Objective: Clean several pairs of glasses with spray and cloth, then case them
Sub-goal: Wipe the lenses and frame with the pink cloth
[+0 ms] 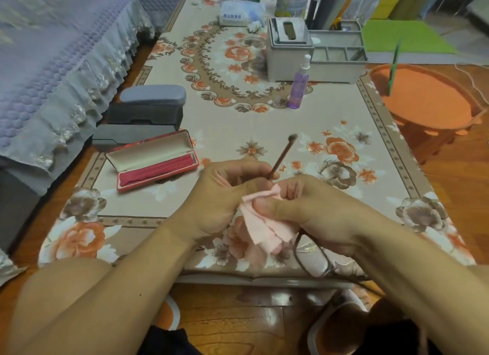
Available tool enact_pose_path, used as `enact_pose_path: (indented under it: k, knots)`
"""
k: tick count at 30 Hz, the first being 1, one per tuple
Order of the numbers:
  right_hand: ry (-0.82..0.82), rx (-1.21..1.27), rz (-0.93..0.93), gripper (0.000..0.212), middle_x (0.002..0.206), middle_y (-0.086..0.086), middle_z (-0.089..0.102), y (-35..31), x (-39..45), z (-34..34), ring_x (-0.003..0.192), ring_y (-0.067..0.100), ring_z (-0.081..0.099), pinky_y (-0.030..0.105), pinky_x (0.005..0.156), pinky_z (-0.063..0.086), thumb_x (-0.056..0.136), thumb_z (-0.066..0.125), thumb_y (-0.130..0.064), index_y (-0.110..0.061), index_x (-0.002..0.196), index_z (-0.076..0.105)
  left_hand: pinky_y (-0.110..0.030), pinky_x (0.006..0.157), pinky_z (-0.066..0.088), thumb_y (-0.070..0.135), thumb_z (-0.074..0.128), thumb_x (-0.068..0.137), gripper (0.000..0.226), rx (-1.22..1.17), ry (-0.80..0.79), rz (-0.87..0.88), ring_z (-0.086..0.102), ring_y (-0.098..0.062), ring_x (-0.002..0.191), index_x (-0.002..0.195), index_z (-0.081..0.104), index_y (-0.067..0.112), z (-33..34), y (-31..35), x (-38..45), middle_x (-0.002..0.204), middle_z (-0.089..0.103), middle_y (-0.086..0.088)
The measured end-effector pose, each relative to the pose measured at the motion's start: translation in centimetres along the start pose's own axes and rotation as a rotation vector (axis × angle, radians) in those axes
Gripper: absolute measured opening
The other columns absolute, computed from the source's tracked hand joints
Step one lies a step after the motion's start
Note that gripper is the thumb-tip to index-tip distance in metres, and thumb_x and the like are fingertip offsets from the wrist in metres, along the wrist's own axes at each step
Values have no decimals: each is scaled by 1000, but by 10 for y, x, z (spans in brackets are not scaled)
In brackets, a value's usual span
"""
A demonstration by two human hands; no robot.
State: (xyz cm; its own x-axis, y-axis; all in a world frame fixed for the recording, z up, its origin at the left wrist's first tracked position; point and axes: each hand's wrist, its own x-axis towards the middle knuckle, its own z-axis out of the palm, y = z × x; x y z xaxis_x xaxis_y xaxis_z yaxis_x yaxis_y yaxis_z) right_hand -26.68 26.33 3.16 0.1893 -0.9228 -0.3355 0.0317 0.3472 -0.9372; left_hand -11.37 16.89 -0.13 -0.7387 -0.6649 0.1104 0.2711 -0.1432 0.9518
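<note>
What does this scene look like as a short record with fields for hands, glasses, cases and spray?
left hand: grips the glasses' temple arm
right hand: pinches the pink cloth round the frame
glasses: dark frame, held above the table's near edge
red case: open, holds no glasses, left of the hands
dark cases: closed, stacked behind the red one
spray bottle: purple, upright, mid-table

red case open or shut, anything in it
Open: the red case lies on the table with its lid tipped back, showing the red lining. No glasses inside.
</note>
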Motion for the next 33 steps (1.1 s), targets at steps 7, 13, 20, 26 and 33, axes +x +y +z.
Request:
enact_pose_path:
  k: [7, 13, 20, 26, 33]
  knots:
    - [-121, 148, 89, 36, 117, 50, 52, -6, -3, -9, 105, 46, 53, 69, 102, 37, 98, 53, -6, 19, 123, 49, -21, 76, 53, 36, 90, 64, 30, -90, 45, -3, 67, -8, 81, 89, 82, 22, -5, 2, 3, 86, 74, 5]
    - [-184, 28, 118, 34, 117, 53, 50, -4, -6, -14, 106, 48, 48, 77, 102, 26, 91, 65, -4, 19, 114, 57, -21, 81, 51, 27, 83, 74, 20, -21, -2, 55, 65, -10, 87, 93, 81, 20, -3, 0, 1, 88, 72, 5]
    - [38, -90, 7, 20, 89, 34, 69, -4, -3, -1, 78, 36, 63, 44, 74, 48, 88, 76, -15, 5, 93, 74, -17, 74, 49, -3, 69, 82, 13, 119, 19, 86, 64, -6, 78, 93, 75, 0, 3, -4, 0, 80, 69, 8]
    - [70, 89, -20, 25, 94, 32, 69, -2, 1, 2, 85, 38, 64, 47, 82, 53, 97, 59, -13, 8, 102, 69, -18, 74, 50, 1, 77, 79, 12, 94, 55, 72, 64, -7, 80, 91, 75, 3, 1, 0, 2, 81, 69, 8]
    - [-74, 138, 104, 17, 102, 27, 63, -1, -3, -7, 94, 38, 57, 51, 90, 43, 96, 57, -2, 11, 106, 63, -18, 77, 52, 9, 84, 71, 18, 31, 81, 90, 67, -7, 82, 84, 82, 22, -3, 7, -2, 84, 73, 7]
